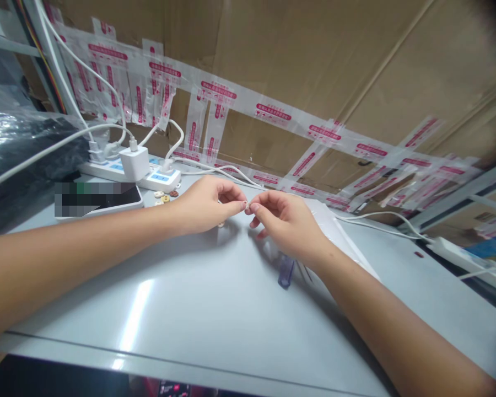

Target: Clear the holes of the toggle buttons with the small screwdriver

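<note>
My left hand point(209, 204) and my right hand point(287, 223) meet above the middle of the table, thumb and forefinger pinched on each. Between the fingertips is a tiny pale thing point(247, 206), too small to name. Several small buttons point(166, 198), cream, yellowish and brown, lie beyond my left wrist. Another pale button point(221, 224) shows just below my left hand. Under my right wrist lies a tool with a translucent purple handle point(286, 271); my arm hides part of it, so its kind is unclear.
A phone-like device point(124, 199) lies at left, near a white power strip point(161, 177) with a charger point(134, 162) and cables. Right of my hand is a flat white packet point(347, 240). Taped cardboard point(314, 55) stands behind the grey table point(198, 320). Another power strip point(467, 256) is at right.
</note>
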Demonstrator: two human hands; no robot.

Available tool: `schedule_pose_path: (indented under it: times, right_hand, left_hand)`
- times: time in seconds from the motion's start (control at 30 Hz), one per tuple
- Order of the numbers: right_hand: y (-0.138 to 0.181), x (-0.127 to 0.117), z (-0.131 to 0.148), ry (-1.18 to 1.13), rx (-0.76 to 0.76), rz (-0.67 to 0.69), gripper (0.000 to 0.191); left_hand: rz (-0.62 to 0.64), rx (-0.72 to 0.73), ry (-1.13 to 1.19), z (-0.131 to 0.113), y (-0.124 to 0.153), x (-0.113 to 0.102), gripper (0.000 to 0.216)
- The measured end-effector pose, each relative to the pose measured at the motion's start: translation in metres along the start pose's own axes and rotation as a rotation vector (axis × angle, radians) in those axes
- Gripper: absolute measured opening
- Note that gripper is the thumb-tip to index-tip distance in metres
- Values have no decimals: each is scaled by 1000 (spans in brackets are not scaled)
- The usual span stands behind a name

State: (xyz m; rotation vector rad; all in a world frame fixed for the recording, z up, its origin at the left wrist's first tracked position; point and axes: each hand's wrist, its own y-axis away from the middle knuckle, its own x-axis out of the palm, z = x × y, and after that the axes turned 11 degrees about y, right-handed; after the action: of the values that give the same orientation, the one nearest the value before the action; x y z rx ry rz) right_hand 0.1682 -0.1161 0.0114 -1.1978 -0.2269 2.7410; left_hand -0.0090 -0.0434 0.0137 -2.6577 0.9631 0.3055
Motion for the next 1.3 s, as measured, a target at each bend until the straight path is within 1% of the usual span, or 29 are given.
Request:
schedule_pose_path:
  times: [0.23, 0.53, 0.67, 0.77, 0.93, 1.0, 1.07, 1.2, 1.3]
  right_hand:
    - [2, -1, 0, 125, -83, -7, 15]
    - [2, -3, -1, 195, -137, -15, 13]
    - [3, -4, 0, 230, -155, -16, 14]
    - [4, -4, 1, 254, -152, -13, 14]
    - [6, -5, 3, 291, -145, 7, 15]
    - [6, -5, 3, 279, -144, 7, 16]
    - [5, -5, 3, 243, -144, 1, 17]
    - [4, -4, 4, 152, -136, -13, 19]
    - [3, -4, 5, 62, -111, -27, 18]
  left_hand:
    - [21, 10, -85, -1, 1, -1, 21]
    - [31, -32, -38, -2, 1, -1, 17]
    - [38, -8, -45, -2, 1, -1, 15]
    - [40, 23, -95, -4, 1, 0, 15]
    - [41, 60, -261, -8, 4, -1, 16]
    - [34, 69, -280, -8, 4, 0, 17]
    - [12, 62, -243, -6, 4, 0, 18]
    - [-34, 42, -81, -5, 3, 2, 17]
    - [-70, -23, 43, -8, 3, 2, 14]
